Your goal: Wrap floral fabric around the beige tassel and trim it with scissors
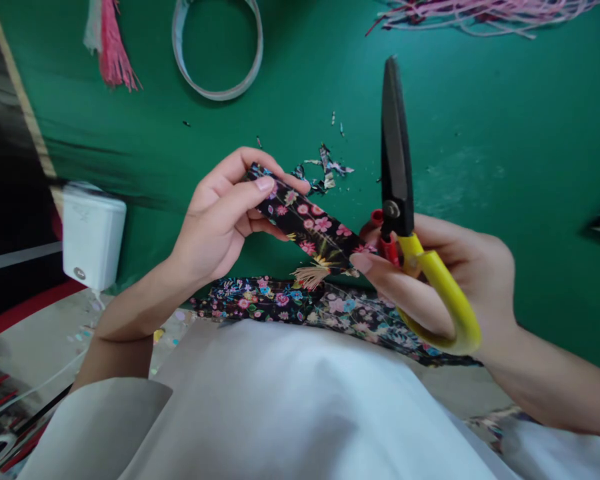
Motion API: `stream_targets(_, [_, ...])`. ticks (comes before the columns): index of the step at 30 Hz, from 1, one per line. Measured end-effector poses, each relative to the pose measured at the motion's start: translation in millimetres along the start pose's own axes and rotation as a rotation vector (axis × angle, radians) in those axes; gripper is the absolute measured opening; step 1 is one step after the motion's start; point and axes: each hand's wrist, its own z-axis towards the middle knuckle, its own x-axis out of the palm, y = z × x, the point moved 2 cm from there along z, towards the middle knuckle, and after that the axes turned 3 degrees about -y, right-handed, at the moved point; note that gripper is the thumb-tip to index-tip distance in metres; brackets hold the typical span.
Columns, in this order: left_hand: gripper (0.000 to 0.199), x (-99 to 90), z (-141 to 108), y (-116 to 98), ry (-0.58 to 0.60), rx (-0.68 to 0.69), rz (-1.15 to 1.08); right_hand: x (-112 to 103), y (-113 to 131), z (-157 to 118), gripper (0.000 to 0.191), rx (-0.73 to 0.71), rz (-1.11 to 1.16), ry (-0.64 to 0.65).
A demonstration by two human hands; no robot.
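A black fabric strip (305, 217) with pink flowers stretches slantwise between my two hands. My left hand (215, 220) pinches its upper left end, thumb on top and fingers beneath. My right hand (475, 280) grips scissors (397, 153) with yellow-and-red handles, the dark blades together and pointing away from me. The thumb of that same hand presses on the strip's lower right end. A fan of thin tan strands (313, 273) shows at the strip's lower edge. Small floral scraps (327, 167) lie on the table just beyond the strip.
More floral fabric (265, 298) lies along the near edge of the green table (480, 120). A pale ring-shaped band (220, 93) and a pink tassel (114, 53) lie farther back. Pink cords (485, 13) are at the top right. A white device (93, 233) stands at left.
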Motion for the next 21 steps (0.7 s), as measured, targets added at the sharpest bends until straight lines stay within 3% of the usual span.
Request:
stream_targets(6, [0.004,2.3,-2.3,-0.3,0.032,0.014,0.019,-0.7,1.6,2.2,0.021,0.011,-0.003,-0.048])
stream_targets(10, [0.008,2.9,-2.0,2.1,0.073,-0.011,0.026,-1.7,-0.1,2.5,0.021,-0.063,-0.029,-0.105])
stream_targets(19, [0.013,3.5,-3.9,1.6,0.052,-0.066,0.044,-0.9,-3.9,2.7,0.025,-0.115,-0.035,-0.125])
stream_targets(21, [0.014,3.8,-5.0,2.8,0.097,-0.066,-0.009,-0.8,-5.6,2.4,0.025,-0.119,-0.026,-0.133])
